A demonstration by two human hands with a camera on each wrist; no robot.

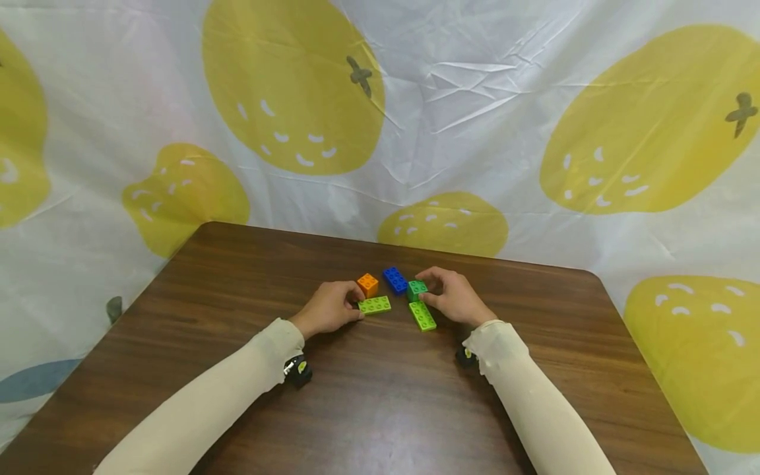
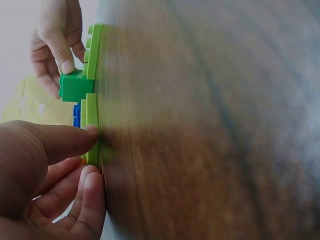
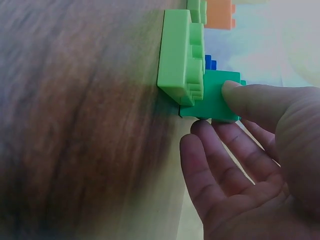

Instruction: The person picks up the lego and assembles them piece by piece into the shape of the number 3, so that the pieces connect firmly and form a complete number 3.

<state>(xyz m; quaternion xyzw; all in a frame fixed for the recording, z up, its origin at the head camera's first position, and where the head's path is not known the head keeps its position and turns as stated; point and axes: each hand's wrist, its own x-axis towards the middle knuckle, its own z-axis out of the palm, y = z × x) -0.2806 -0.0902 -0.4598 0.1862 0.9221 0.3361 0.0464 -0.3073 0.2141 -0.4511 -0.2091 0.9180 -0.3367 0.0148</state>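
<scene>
My left hand (image 1: 330,307) pinches the left end of a flat lime green building brick (image 1: 375,305) between thumb and fingers. Right behind that brick sits an orange brick (image 1: 367,285), close to the left fingertips. With thumb and fingertips, my right hand (image 1: 456,295) holds a taller dark green brick (image 3: 216,95). A second flat lime green brick (image 3: 175,50) lies just in front of the green one, studs up. Between the hands, farther back, is a blue brick (image 1: 394,280); in both wrist views it is mostly hidden.
All the bricks lie close together on a brown wooden table (image 1: 356,396), toward its far edge. A white cloth (image 1: 332,198) printed with yellow fruit hangs behind the table. Small black devices (image 1: 298,371) sit at both wrists.
</scene>
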